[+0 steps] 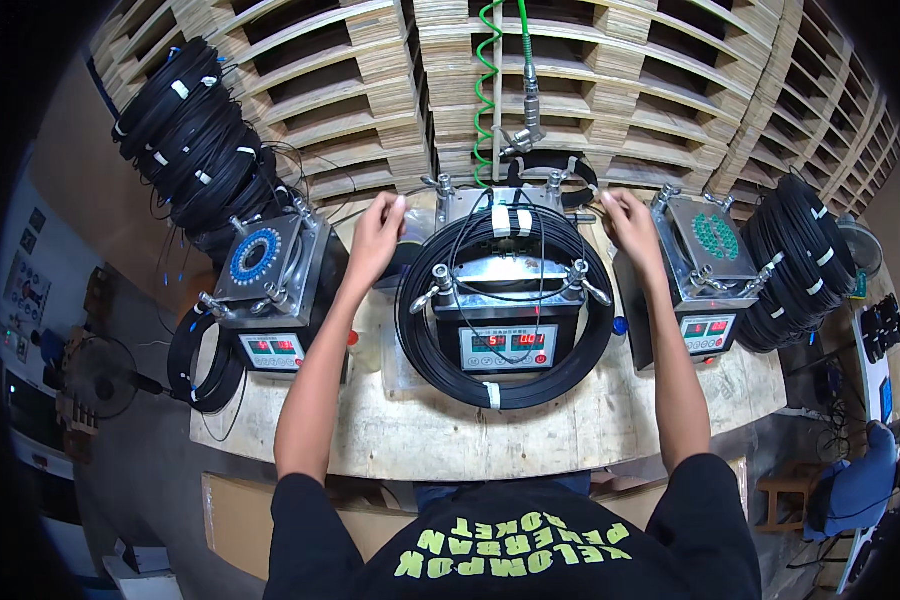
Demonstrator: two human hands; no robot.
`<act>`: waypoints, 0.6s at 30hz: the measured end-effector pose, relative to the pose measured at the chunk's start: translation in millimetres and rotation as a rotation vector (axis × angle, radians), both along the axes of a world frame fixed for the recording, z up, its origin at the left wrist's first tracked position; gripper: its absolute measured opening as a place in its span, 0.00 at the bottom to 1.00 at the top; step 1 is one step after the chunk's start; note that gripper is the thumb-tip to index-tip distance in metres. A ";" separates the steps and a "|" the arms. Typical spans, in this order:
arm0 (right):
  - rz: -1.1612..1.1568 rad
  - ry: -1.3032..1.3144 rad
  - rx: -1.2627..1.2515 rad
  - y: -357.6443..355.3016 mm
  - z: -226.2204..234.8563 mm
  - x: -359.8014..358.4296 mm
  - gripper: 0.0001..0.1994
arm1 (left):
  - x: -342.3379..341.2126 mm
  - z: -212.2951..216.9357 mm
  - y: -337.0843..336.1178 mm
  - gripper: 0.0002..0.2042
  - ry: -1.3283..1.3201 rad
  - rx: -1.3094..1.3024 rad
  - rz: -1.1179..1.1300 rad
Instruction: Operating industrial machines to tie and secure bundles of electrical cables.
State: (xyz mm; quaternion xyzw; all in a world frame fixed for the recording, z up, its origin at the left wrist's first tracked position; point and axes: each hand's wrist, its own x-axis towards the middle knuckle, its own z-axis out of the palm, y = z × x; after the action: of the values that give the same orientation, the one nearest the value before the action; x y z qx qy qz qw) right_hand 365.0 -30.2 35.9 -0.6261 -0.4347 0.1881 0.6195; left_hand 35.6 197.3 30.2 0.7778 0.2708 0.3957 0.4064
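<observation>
A large coil of black cable (440,372), bound with white tape, rests round the middle polishing machine (510,272), which has a metal top, corner clamps and a lit red display. Left of the machine's far side, my left hand (375,240) is raised with its fingers curled and thumb up. My right hand (632,230) is at the far right side, its fingers bent together near a smaller black cable loop (578,180). Whatever either hand pinches is too small or hidden to make out. Both forearms pass outside the large coil without lifting it.
A similar machine with a blue ring of connectors (256,257) stands left, another with green connectors (714,238) right. Stacked black cable coils (192,130) rise at far left, more coils (800,265) at right. A green air hose (527,45) hangs before wooden pallets (370,75).
</observation>
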 end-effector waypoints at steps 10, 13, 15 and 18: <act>0.210 0.254 -0.257 105.4 -17.2 50.7 0.14 | 88.5 -41.6 76.2 0.18 -0.171 -0.737 -0.264; 0.277 0.383 -0.232 109.4 -15.4 45.3 0.12 | 85.3 -59.7 75.7 0.15 -0.408 -0.829 -0.327; 0.329 0.361 -0.296 108.7 -13.8 49.9 0.13 | 87.3 -62.8 70.6 0.14 -0.447 -0.839 -0.322; 0.241 0.372 -0.351 112.9 -8.4 41.5 0.14 | 77.7 -62.4 71.8 0.15 -0.512 -0.832 -0.364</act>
State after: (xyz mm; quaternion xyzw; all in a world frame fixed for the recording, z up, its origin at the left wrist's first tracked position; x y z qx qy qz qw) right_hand 406.5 82.7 27.5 -0.6225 -0.3455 0.4444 0.5437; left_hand 113.3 269.1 -32.1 0.4631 0.1576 0.3550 0.7967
